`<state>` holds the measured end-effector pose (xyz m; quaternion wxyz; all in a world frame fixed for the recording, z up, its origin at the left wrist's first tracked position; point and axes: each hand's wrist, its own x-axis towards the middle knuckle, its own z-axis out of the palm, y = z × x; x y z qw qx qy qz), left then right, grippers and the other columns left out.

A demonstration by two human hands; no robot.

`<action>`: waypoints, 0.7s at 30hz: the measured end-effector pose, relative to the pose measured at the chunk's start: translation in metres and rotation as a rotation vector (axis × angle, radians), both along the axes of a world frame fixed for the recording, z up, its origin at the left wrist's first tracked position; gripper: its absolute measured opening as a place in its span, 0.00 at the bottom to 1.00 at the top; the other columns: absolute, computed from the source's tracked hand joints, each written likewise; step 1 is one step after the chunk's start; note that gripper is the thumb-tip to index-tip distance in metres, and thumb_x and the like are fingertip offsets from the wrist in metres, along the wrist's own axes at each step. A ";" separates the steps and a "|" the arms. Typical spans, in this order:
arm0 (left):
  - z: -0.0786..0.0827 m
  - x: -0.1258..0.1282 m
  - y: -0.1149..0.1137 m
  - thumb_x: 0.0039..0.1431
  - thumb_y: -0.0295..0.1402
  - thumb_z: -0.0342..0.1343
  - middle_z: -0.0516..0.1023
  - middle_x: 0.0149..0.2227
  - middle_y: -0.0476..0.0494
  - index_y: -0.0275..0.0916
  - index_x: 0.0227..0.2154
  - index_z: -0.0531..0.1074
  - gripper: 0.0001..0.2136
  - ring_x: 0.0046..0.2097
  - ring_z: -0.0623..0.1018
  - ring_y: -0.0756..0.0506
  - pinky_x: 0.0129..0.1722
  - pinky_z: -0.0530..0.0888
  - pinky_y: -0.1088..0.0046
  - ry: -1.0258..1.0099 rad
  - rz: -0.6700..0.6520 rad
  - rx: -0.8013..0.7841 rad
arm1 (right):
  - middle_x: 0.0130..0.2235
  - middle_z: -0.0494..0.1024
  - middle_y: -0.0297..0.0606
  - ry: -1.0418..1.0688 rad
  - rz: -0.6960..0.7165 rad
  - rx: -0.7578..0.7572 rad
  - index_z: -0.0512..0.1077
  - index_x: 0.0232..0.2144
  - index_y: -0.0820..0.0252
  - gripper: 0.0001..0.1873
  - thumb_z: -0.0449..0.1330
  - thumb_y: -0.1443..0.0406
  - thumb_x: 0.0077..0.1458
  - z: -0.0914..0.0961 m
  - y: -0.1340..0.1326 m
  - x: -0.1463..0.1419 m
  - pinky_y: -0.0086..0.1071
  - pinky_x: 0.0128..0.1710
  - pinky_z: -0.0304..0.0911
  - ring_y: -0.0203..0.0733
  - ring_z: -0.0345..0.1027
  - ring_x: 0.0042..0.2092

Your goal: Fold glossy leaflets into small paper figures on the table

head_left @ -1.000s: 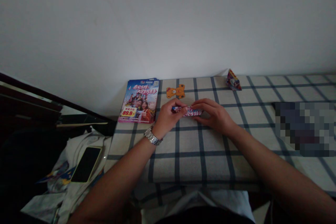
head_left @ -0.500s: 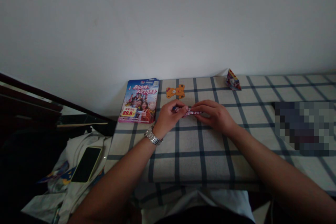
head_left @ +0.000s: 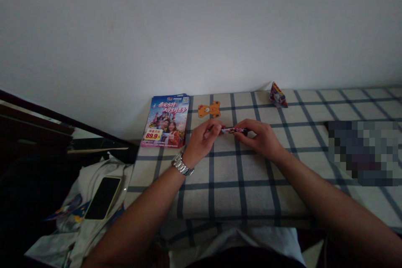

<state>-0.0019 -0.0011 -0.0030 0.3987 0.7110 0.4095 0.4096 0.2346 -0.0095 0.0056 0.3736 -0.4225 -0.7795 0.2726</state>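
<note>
A narrow folded strip of printed leaflet paper (head_left: 233,130) is held just above the checked tablecloth (head_left: 226,176). My left hand (head_left: 201,142), with a metal watch on its wrist, pinches the strip's left end. My right hand (head_left: 259,138) pinches the right end, fingers curled over it. The strip shows edge-on, thin and dark pink.
A stack of colourful leaflets (head_left: 165,121) lies at the table's far left corner. An orange bear cut-out (head_left: 209,109) sits behind my hands. A folded paper triangle (head_left: 277,95) stands by the wall. A phone (head_left: 102,197) rests on cloth left of the table. A blurred patch lies right.
The strip was lying flat under my fingers with its print showing. It is now folded narrower and lifted slightly, seen edge-on. Both hands shifted a little away from me.
</note>
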 end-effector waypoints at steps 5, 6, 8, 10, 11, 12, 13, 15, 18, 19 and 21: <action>0.004 -0.002 -0.001 0.68 0.42 0.63 0.81 0.46 0.43 0.43 0.47 0.77 0.11 0.47 0.81 0.46 0.50 0.80 0.67 0.032 0.006 0.218 | 0.32 0.80 0.36 0.016 -0.043 -0.069 0.78 0.37 0.55 0.08 0.63 0.58 0.64 -0.001 0.001 0.001 0.34 0.31 0.65 0.41 0.71 0.32; 0.004 -0.001 -0.001 0.68 0.41 0.63 0.81 0.45 0.44 0.43 0.46 0.77 0.09 0.46 0.81 0.46 0.48 0.80 0.68 0.044 0.010 0.235 | 0.32 0.80 0.35 0.019 -0.042 -0.081 0.78 0.37 0.55 0.08 0.63 0.58 0.64 -0.002 0.001 0.001 0.33 0.31 0.65 0.40 0.70 0.31; 0.003 0.000 -0.002 0.68 0.39 0.63 0.81 0.42 0.45 0.43 0.43 0.78 0.07 0.43 0.81 0.48 0.45 0.79 0.70 0.058 0.023 0.248 | 0.31 0.80 0.34 0.027 -0.036 -0.105 0.78 0.37 0.56 0.09 0.63 0.58 0.64 -0.003 0.001 0.001 0.33 0.30 0.64 0.39 0.70 0.31; 0.002 0.001 -0.002 0.69 0.40 0.62 0.81 0.40 0.46 0.42 0.42 0.78 0.07 0.41 0.81 0.48 0.44 0.79 0.71 0.060 0.030 0.230 | 0.32 0.80 0.35 0.036 -0.031 -0.128 0.78 0.37 0.56 0.09 0.63 0.57 0.64 -0.003 0.001 0.001 0.33 0.31 0.63 0.40 0.70 0.31; 0.002 0.001 -0.002 0.69 0.40 0.62 0.81 0.39 0.46 0.42 0.41 0.78 0.07 0.41 0.81 0.48 0.44 0.79 0.71 0.058 0.032 0.217 | 0.32 0.80 0.35 0.038 -0.029 -0.137 0.79 0.37 0.56 0.10 0.63 0.57 0.64 -0.003 0.001 0.002 0.33 0.31 0.64 0.40 0.71 0.32; 0.001 0.002 -0.002 0.69 0.41 0.62 0.81 0.39 0.47 0.42 0.41 0.78 0.08 0.40 0.81 0.48 0.44 0.80 0.71 0.056 0.034 0.202 | 0.33 0.81 0.35 0.037 -0.028 -0.142 0.79 0.37 0.56 0.10 0.63 0.56 0.64 -0.003 0.001 0.002 0.33 0.31 0.64 0.40 0.71 0.32; 0.000 0.002 -0.002 0.68 0.41 0.62 0.82 0.39 0.47 0.43 0.41 0.78 0.08 0.40 0.81 0.48 0.43 0.80 0.71 0.055 0.034 0.184 | 0.33 0.81 0.35 0.034 -0.027 -0.144 0.79 0.38 0.56 0.10 0.63 0.56 0.64 -0.003 0.001 0.002 0.33 0.31 0.64 0.41 0.71 0.32; -0.001 0.001 -0.002 0.68 0.42 0.62 0.82 0.39 0.46 0.42 0.41 0.78 0.09 0.40 0.81 0.48 0.43 0.80 0.71 0.047 0.035 0.150 | 0.33 0.81 0.35 0.027 -0.027 -0.143 0.79 0.37 0.56 0.10 0.63 0.56 0.64 -0.003 0.001 0.002 0.33 0.31 0.63 0.41 0.71 0.32; -0.002 0.001 -0.002 0.67 0.42 0.64 0.82 0.38 0.47 0.42 0.39 0.78 0.09 0.39 0.81 0.48 0.41 0.79 0.72 0.019 0.030 0.126 | 0.32 0.81 0.35 0.017 -0.029 -0.141 0.79 0.37 0.56 0.10 0.63 0.56 0.64 -0.003 0.001 0.001 0.33 0.31 0.63 0.40 0.70 0.31; -0.002 0.001 -0.001 0.67 0.42 0.64 0.82 0.38 0.47 0.42 0.39 0.78 0.09 0.39 0.81 0.48 0.40 0.79 0.73 0.003 0.029 0.126 | 0.32 0.80 0.35 0.016 -0.029 -0.142 0.79 0.37 0.56 0.10 0.63 0.56 0.64 -0.002 0.000 0.001 0.33 0.30 0.62 0.40 0.70 0.31; -0.002 0.001 -0.001 0.67 0.41 0.65 0.82 0.37 0.47 0.41 0.38 0.78 0.09 0.37 0.81 0.49 0.38 0.78 0.74 -0.021 0.026 0.122 | 0.31 0.79 0.35 0.015 -0.030 -0.143 0.78 0.37 0.56 0.11 0.63 0.56 0.65 -0.002 0.000 0.001 0.32 0.30 0.61 0.39 0.69 0.31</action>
